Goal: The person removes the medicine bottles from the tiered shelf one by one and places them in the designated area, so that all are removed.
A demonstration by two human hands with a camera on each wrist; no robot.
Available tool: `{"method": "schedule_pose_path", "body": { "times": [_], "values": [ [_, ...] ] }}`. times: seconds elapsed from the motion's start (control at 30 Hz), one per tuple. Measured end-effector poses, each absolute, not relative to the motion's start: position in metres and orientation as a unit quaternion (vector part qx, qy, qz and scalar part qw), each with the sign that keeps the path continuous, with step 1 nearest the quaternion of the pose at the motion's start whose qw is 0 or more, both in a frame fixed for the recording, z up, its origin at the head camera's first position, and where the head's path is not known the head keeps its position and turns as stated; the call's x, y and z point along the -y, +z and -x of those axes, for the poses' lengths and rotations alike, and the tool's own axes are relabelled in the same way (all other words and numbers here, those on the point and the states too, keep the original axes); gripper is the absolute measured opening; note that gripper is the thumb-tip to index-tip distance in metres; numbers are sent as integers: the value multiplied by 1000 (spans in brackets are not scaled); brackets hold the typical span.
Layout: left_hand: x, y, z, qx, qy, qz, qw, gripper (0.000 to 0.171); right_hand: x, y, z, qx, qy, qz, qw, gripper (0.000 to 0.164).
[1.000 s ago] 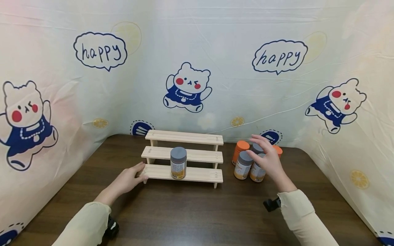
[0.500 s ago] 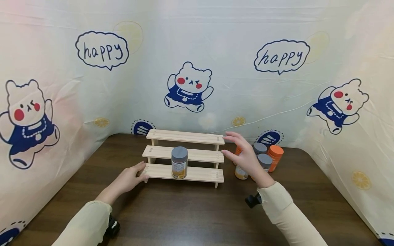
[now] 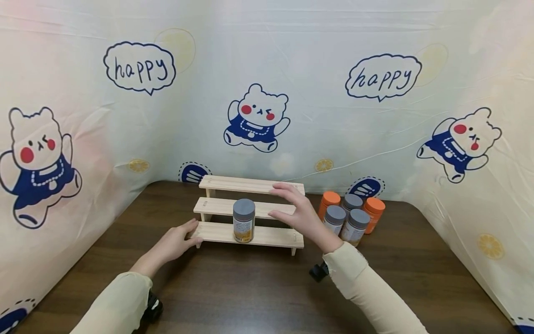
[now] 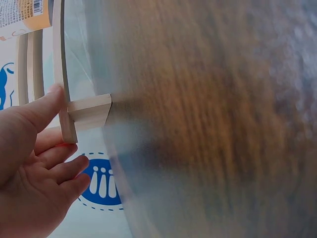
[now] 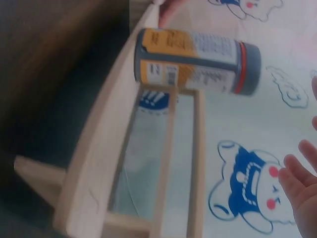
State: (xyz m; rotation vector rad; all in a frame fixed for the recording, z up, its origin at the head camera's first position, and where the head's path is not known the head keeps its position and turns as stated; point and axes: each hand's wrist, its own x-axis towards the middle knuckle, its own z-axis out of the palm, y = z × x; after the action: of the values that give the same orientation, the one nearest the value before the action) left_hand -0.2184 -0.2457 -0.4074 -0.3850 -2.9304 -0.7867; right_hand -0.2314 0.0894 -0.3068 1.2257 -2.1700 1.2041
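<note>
A three-tier wooden display stand (image 3: 267,237) is set on the table. On its lowest step, near the middle, a grey-capped bottle (image 3: 244,222) with a white and orange label stands upright. My left hand (image 3: 173,243) pinches the left end of that step; in the left wrist view the thumb (image 4: 49,101) lies on the board and a finger reaches under it. Over the stand's right half, my right hand (image 3: 304,218) is held with thumb and fingers spread apart and nothing between them. In the right wrist view the bottle (image 5: 193,62) is apart from the fingertips (image 5: 292,178).
To the right of the stand is a close group of bottles: two with orange caps (image 3: 374,206) and several with grey caps (image 3: 359,218). My right forearm crosses in front of them. A printed cloth (image 3: 267,55) hangs behind the dark wooden table (image 3: 250,292).
My right hand has moved left from the group of bottles to above the stand, its fingers still apart. The left hand stays at the stand's left end, and the bottle keeps its place.
</note>
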Motion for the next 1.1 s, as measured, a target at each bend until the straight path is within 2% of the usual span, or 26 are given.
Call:
{"method": "schedule_pose_path", "body": {
  "times": [0.1,0.33,0.8,1.1],
  "values": [
    [246,-407,219,957,-256,126,44,58,-80,-311,233,767,423,-449,178,42],
    [246,-408,219,957,-256,128,47,58,-62,-348,264,759,429,-464,157,44],
    [245,-407,219,958,-256,125,44,58,-41,-360,268,775,420,-451,136,41],
    [245,-408,218,957,-259,123,39,59,-36,-368,268,774,441,-445,95,40]
  ]
}}
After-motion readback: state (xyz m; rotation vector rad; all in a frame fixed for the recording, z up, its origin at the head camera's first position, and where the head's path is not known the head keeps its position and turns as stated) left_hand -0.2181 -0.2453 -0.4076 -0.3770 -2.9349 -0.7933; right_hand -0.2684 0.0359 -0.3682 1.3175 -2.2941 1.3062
